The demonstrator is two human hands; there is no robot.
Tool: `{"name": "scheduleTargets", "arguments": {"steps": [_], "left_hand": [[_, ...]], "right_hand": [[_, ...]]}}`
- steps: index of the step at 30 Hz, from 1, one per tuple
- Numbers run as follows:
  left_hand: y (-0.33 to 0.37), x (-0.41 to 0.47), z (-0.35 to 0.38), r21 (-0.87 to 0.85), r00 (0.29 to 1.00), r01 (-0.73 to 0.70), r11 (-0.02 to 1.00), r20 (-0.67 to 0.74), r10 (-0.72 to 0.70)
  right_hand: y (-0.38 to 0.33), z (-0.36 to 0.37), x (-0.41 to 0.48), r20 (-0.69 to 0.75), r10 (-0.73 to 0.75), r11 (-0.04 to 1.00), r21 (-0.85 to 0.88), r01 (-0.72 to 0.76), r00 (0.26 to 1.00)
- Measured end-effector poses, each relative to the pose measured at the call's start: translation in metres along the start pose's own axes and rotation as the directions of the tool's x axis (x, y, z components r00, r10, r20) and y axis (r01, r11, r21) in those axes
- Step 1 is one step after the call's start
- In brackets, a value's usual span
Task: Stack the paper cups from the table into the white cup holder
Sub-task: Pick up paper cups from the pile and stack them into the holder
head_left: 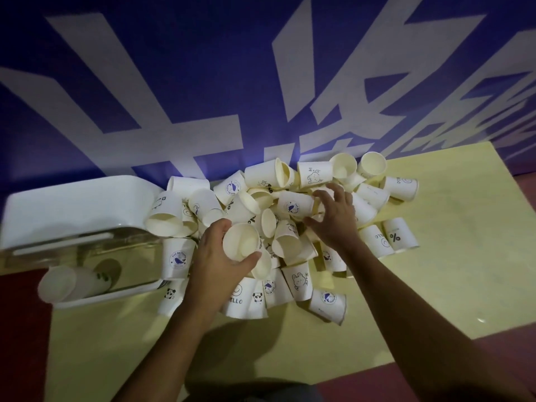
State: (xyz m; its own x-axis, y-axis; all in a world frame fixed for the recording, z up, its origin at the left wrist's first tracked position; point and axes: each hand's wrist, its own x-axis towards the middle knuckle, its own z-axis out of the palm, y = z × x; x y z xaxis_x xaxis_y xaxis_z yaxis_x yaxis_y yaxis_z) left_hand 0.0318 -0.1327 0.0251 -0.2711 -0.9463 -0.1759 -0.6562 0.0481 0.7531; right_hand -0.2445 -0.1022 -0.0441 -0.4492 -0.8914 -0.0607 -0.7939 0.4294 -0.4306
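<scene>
Cup pile (293, 204) crowds the holder (72, 210) (its right side); near tabletop (290, 343) lies open.

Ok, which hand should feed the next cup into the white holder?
Left. The left hand grips a paper cup and lies nearer the white cup holder; the right hand is over the cup pile, farther away.

Roughly three dozen paper cups (300, 281), one white cup holder (72, 207), one table (435, 256).

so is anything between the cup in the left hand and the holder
Yes: the left hand holds the cup, and loose cups from the pile lie against the white holder on that side; lifting over them looks possible.
</scene>
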Motion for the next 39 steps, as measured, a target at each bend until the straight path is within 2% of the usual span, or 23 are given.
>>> {"name": "scheduleTargets", "arguments": {"steps": [3,7,10,18,24,32,39], "left_hand": [[-0.002,0.0,-0.003,-0.015,1.0,-0.001,1.0,0.003,0.001],[-0.008,-0.001,-0.01,-0.024,0.999,-0.036,0.999,-0.01,0.036],[-0.015,-0.003,-0.021,-0.05,0.998,-0.055,0.997,0.003,0.055],[-0.053,-0.025,-0.088,-0.143,0.991,-0.129,0.981,-0.002,0.13],[-0.107,-0.044,-0.163,-0.116,0.983,-0.179,0.977,-0.071,0.172],[-0.201,-0.051,-0.248,-0.073,0.981,-0.087,0.994,-0.181,0.073],[-0.251,-0.035,-0.275,-0.038,0.968,-0.062,0.997,-0.244,0.051]], "right_hand": [[0.0,-0.002,-0.01,-0.031,-0.084,0.994,0.067,0.086,0.996],[-0.023,-0.021,-0.034,-0.025,-0.019,0.956,0.292,0.026,1.0],[-0.048,-0.034,-0.059,-0.072,-0.013,0.913,0.406,0.041,0.997],[-0.144,-0.032,-0.115,-0.103,-0.084,0.915,0.386,0.117,0.991],[-0.223,0.005,-0.137,-0.063,-0.187,0.891,0.41,0.196,0.98],[-0.326,0.069,-0.154,0.011,-0.256,0.855,0.469,0.221,0.967],[-0.371,0.096,-0.163,0.044,-0.236,0.852,0.489,0.185,0.971]]}}
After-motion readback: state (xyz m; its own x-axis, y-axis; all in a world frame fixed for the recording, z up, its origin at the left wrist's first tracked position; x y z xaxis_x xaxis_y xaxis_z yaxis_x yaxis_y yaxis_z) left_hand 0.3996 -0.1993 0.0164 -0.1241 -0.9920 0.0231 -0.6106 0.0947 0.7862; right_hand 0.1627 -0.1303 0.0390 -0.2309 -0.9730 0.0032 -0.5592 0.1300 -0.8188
